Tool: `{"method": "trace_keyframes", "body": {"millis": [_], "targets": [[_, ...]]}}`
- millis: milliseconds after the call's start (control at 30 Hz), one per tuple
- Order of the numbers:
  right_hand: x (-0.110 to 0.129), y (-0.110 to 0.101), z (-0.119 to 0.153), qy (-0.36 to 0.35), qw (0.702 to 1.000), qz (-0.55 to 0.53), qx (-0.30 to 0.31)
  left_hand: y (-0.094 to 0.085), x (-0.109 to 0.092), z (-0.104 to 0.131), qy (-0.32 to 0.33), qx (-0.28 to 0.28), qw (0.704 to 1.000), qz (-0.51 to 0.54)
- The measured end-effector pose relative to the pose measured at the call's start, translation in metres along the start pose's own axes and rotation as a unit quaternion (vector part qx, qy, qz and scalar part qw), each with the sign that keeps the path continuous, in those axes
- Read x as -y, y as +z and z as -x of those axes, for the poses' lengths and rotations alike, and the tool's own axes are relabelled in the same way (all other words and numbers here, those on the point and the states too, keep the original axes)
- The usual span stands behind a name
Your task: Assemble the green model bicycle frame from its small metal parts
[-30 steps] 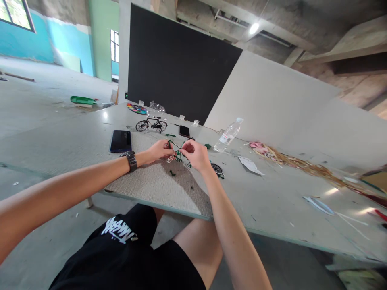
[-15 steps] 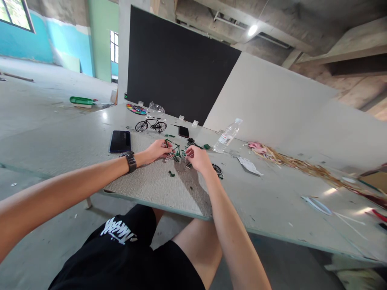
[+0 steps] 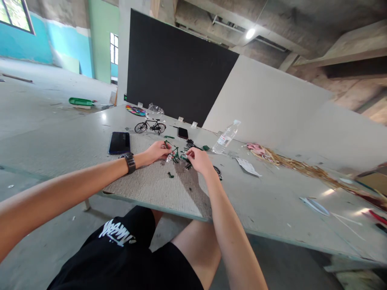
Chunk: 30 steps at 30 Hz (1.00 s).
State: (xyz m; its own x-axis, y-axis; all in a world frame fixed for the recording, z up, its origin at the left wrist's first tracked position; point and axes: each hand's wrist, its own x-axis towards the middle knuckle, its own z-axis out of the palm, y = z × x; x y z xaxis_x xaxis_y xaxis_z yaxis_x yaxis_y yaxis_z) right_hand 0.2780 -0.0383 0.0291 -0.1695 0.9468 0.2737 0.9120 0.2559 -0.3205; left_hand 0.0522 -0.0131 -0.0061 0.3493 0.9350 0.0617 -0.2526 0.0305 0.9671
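Note:
My left hand (image 3: 159, 151), with a dark watch on the wrist, is closed on a small green bicycle frame (image 3: 173, 150) held just over the table. Close to the frame's right side, my right hand (image 3: 197, 158) pinches a small green part whose shape is mostly hidden by the fingers. Dark bicycle parts (image 3: 191, 145) lie behind my right hand, and a small black wheel (image 3: 217, 171) rests to its right. A small green piece (image 3: 171, 175) lies in front of the frame. An assembled black model bicycle (image 3: 150, 126) stands behind my left hand.
On the table (image 3: 145, 189) are a dark phone (image 3: 119, 143) at left, a smaller black device (image 3: 182, 133), a colour palette (image 3: 135, 110), a clear bottle (image 3: 226, 137) and a paper sheet (image 3: 248, 166). Straw-like strands (image 3: 290, 165) run along the right.
The view has shifted slightly. The green frame has tilted a little in my left hand, and the part at my right fingertips has turned slightly.

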Motion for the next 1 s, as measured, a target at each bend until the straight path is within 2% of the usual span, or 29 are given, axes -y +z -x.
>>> {"method": "trace_keyframes", "body": {"millis": [267,633,800,1000], "targets": [[-0.015,0.001,-0.001,-0.004,0.999,0.034,0.022,0.002,-0.003,0.004,-0.004,0.009,1.0,-0.008],[-0.005,0.004,0.0,-0.025,0.999,0.017,0.037,0.003,-0.004,0.004,-0.007,0.006,1.0,-0.008],[0.0,0.001,0.0,-0.027,0.999,-0.023,0.009,0.003,-0.005,0.005,-0.007,0.004,1.0,0.002],[0.006,-0.007,-0.001,-0.048,0.989,-0.13,-0.051,0.004,-0.005,0.005,-0.001,-0.002,1.0,0.013]]}}
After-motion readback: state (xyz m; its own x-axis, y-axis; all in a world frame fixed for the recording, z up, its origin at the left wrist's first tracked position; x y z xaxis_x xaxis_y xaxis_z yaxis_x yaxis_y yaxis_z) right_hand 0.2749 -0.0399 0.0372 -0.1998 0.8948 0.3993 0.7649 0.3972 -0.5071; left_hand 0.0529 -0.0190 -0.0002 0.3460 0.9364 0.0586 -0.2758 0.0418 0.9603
